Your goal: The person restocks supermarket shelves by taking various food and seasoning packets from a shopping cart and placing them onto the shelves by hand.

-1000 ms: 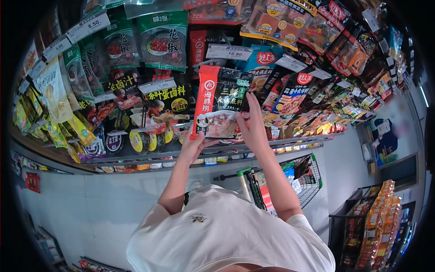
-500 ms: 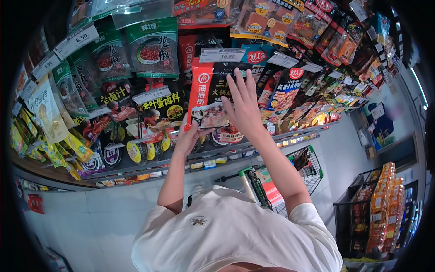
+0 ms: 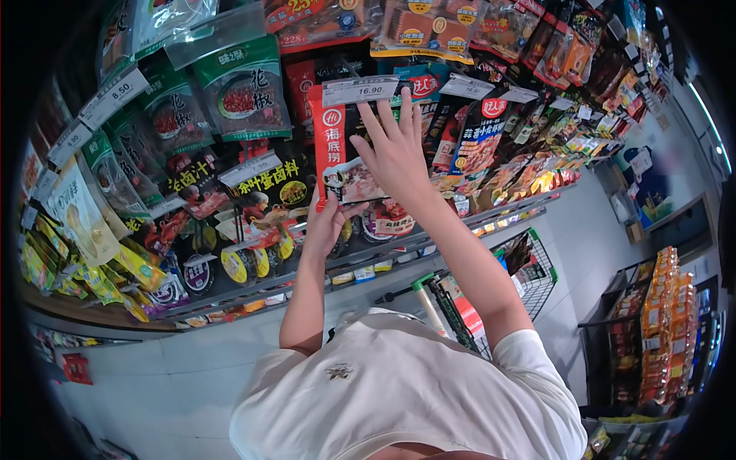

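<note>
A red and black packet of hotpot seasoning [image 3: 331,146] hangs upright among the shelf goods, its top edge behind the 16.90 price tag [image 3: 360,90]. My left hand [image 3: 330,224] grips its lower left corner, the thumb on the front and the other fingers beneath. Over the packet's right half lies my right hand [image 3: 397,157], fingers spread and pointing up, with fingertips close to the tag's right end. It covers much of the printing. Just right of it hangs a blue and black crayfish seasoning packet [image 3: 479,138].
Green bags of Sichuan pepper [image 3: 241,88] hang to the left, beside black-and-yellow tea egg spice packets [image 3: 272,203]. Below runs the shelf edge [image 3: 452,238]. A shopping cart [image 3: 540,264] holding goods stands at lower right, and a rack of orange-packed goods [image 3: 667,330] lies beyond.
The view has shifted slightly. My right hand has moved up a little along the packet, its fingertips now at the tag. My left hand still holds the lower corner.
</note>
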`<state>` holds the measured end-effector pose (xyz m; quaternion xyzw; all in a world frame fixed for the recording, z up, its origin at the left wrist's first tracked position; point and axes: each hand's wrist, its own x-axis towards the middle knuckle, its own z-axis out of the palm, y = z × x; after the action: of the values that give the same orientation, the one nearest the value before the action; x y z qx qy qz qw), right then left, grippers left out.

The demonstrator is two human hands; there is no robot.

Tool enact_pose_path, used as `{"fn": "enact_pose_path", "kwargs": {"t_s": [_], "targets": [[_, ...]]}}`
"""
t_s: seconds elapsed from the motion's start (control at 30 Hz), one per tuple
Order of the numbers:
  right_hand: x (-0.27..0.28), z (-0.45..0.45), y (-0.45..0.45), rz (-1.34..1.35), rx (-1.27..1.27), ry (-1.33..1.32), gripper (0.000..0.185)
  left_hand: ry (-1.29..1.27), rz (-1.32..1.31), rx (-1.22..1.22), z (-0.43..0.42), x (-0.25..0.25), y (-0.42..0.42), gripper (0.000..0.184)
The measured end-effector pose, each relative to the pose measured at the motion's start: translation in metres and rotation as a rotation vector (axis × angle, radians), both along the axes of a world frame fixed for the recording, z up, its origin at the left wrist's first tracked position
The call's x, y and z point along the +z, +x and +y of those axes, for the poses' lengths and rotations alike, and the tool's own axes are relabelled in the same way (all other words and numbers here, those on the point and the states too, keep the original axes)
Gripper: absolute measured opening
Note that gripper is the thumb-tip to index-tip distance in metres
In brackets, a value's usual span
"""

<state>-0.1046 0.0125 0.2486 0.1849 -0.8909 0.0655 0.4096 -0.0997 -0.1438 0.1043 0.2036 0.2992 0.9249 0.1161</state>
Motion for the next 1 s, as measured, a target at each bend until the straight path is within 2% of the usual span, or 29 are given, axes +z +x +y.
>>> {"fn": "enact_pose_path", "kwargs": {"t_s": [0.23, 0.33, 0.43, 0.7, 1.0], "targets": [[0.002, -0.008, -0.005, 0.017, 0.03, 0.004, 0.057, 0.035, -0.016, -0.007, -0.005, -0.007, 0.0, 0.048], [0.002, -0.009, -0.006, 0.021, 0.01, -0.004, 0.058, -0.051, 0.043, 0.014, -0.007, -0.002, -0.002, 0.05], [0.002, -0.008, -0.007, 0.026, 0.007, -0.018, 0.057, -0.012, 0.029, 0.006, -0.007, 0.007, -0.002, 0.049], [0.003, -0.012, -0.009, 0.067, 0.018, -0.036, 0.054, -0.002, 0.0, 0.007, -0.003, -0.009, -0.005, 0.05], [0.004, -0.011, -0.005, 0.031, 0.043, -0.042, 0.059, -0.036, -0.029, 0.011, -0.008, -0.023, -0.004, 0.052]]}}
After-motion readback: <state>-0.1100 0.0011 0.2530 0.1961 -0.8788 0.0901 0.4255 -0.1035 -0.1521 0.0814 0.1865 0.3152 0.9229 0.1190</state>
